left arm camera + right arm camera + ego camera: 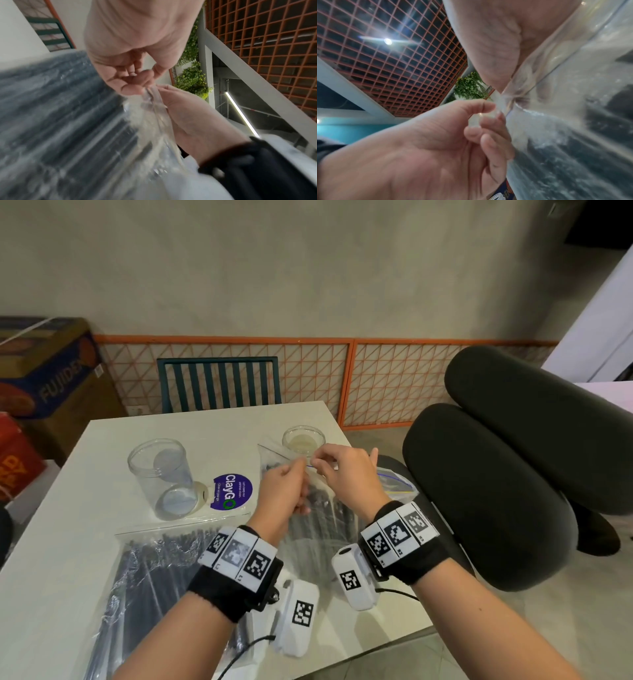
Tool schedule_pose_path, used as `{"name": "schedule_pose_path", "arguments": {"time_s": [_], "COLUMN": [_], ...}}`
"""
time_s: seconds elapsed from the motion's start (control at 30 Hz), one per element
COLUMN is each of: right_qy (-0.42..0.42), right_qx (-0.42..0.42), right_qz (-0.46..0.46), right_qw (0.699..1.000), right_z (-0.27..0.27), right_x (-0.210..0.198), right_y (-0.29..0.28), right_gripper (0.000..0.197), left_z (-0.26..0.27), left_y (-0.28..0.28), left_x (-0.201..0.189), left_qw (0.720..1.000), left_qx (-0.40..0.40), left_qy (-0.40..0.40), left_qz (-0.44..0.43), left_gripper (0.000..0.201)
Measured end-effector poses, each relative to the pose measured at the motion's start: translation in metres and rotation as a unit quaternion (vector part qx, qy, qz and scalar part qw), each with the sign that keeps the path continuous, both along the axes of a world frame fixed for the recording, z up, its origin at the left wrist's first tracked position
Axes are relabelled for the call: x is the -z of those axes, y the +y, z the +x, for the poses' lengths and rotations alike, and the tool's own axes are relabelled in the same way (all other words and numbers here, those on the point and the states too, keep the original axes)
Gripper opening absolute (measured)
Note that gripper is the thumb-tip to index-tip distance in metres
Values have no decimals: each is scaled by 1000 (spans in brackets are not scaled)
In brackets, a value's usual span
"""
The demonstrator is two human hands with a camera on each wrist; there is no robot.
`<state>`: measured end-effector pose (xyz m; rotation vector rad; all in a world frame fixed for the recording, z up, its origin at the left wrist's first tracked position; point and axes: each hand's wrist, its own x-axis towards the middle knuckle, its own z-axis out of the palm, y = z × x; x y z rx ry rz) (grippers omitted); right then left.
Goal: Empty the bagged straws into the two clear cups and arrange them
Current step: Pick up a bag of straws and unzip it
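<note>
Across the white surface [113, 474] everything is laid out for filling, largest thing nearest me: a second bag of dark straws [147, 587] lies flat along the near left edge, waiting its turn. Over the middle, toward the right edge, I hold the bag I am working on [325, 518], lifted and tilted so the black straws [51, 108] settle away from its mouth and leave the seal slack. One tall clear cup [161, 474] stands upright toward the left edge, empty, its mouth free. The other clear cup [303, 438] sits by the far right corner, just behind my fingers, also with nothing in it that I can see. A purple sticker [230, 492] lies flat between the tall cup and my hands.

My left hand [284, 491] pinches one lip of the bag's top strip between thumb and fingertips. My right hand [342, 470] pinches the opposite lip the same way, the other fingers curled loosely. The two pinches sit close together, so I judge a pull apart would open the seal from this spot. No straws have reached either cup, so the emptying is not yet begun. Thin film may slip, so I want firm pinches.
</note>
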<state>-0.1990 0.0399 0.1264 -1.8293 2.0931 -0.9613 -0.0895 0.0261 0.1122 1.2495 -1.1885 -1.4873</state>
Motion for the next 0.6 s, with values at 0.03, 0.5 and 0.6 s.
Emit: {"name": "schedule_pose_path", "arguments": {"time_s": [0.03,0.5,0.6], "right_qy": [0,-19,-26], "right_qx": [-3,-39,-33], "right_qz": [2,18,19], "right_qw": [1000,999,999], "right_z": [0,12,13], "right_x": [0,2,1], "right_y": [-1,-12,-13], "right_gripper": [13,13,15], "left_z": [4,20,32], "left_y": [-5,-5,-17], "left_x": [-1,1,-2], "left_qw": [1000,998,994], "left_qx": [-14,-32,-50], "left_qy": [-8,-45,-78], "left_qz": [-9,-37,-57], "left_gripper": [30,27,27]}}
